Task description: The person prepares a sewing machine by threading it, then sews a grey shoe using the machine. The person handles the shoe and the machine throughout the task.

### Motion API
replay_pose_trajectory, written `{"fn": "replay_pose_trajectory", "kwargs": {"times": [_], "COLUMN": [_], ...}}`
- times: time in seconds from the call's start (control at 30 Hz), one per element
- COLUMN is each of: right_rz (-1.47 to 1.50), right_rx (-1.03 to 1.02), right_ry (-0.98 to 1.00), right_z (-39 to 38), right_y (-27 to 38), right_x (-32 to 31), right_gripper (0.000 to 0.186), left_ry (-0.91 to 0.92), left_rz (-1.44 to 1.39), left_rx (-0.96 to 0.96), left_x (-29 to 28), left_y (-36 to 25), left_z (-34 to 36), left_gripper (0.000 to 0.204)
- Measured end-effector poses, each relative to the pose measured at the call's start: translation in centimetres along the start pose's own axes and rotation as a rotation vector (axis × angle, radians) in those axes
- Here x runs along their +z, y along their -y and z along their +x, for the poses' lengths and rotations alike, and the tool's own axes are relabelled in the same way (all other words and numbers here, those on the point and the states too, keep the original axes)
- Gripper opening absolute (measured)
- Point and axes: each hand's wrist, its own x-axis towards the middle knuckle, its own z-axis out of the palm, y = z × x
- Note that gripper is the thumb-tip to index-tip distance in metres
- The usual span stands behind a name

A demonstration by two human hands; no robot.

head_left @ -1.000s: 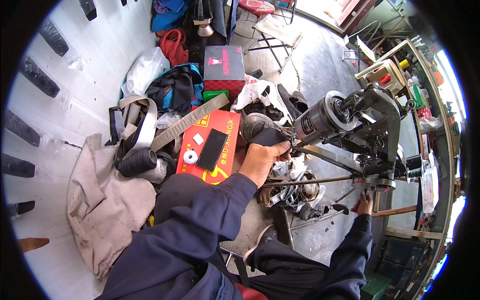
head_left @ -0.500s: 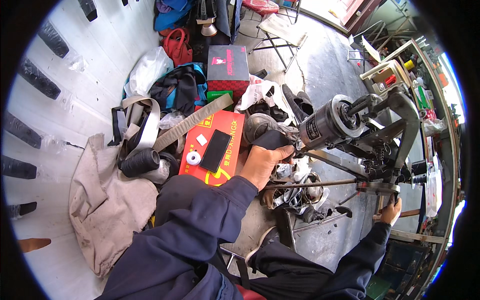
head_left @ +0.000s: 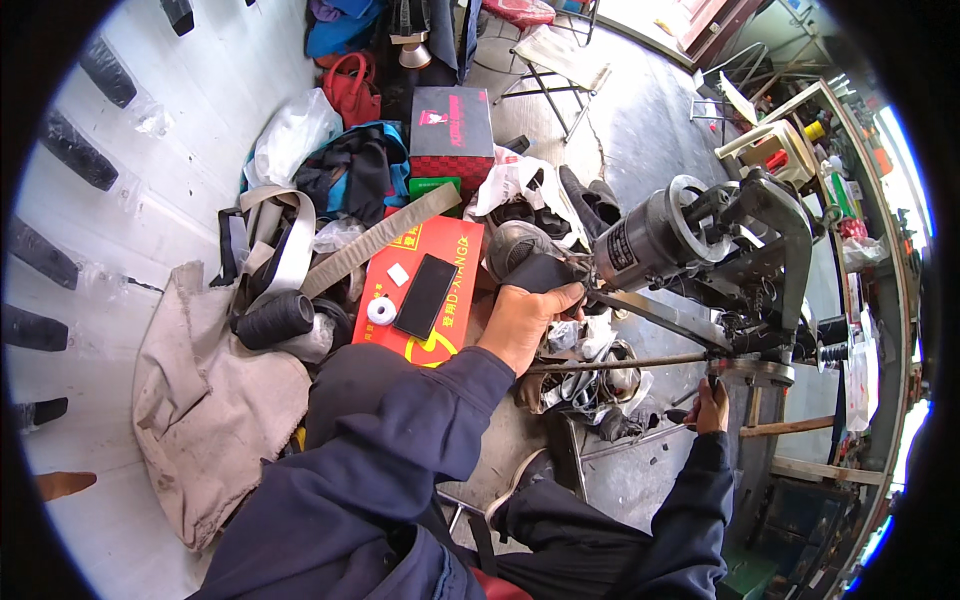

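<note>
My left hand (head_left: 530, 318) is closed, thumb on top, on a black flat piece of material (head_left: 543, 272) at the end of a sewing machine's arm (head_left: 655, 318). Beside that piece rests a grey mesh shoe (head_left: 515, 248); whether the two are joined I cannot tell. My right hand (head_left: 710, 408) is wrapped round a dark crank handle (head_left: 712, 383) under the rim of the machine's flat handwheel (head_left: 755, 372). Above stands the metal sewing machine (head_left: 665, 235) with its large cylinder. The fingertips of my left hand are partly hidden beneath the material.
On my left lies a red box (head_left: 455, 300) carrying a black phone (head_left: 427, 296) and a white spool (head_left: 381, 311). Black thread cones (head_left: 275, 319), a beige cloth (head_left: 215, 400) and straps lie beyond. A dark box (head_left: 452, 125) stands farther off. Shelves (head_left: 850, 180) line the right.
My right hand has swung left with the crank handle, from the wheel's right side to its near left. My left hand stays at about the same spot, holding the black material.
</note>
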Motion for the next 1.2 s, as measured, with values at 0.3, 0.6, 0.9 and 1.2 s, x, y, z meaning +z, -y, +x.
{"fn": "replay_pose_trajectory", "kwargs": {"times": [0.3, 0.6, 0.9, 1.2], "right_rz": [-0.477, -0.399, -0.615, -0.176], "right_rx": [-0.397, -0.887, -0.949, -0.849], "right_ry": [-0.097, 0.144, 0.057, -0.156], "right_z": [-9.2, -13.7, -10.9, -9.9], "right_y": [14.2, 22.7, 24.8, 24.3], "right_x": [2.7, 16.8, 18.9, 20.3], "right_gripper": [0.026, 0.101, 0.079, 0.026], "left_ry": [-0.024, -0.014, -0.015, -0.009], "left_rz": [-0.037, 0.017, -0.056, -0.038], "left_rx": [0.047, 0.040, 0.099, 0.073], "left_x": [0.6, 0.6, 0.6, 0.7], "left_y": [0.0, -0.2, 0.5, -0.1], "left_z": [0.0, -0.1, 0.1, -0.3], "left_gripper": [0.011, 0.017, 0.010, 0.010]}}
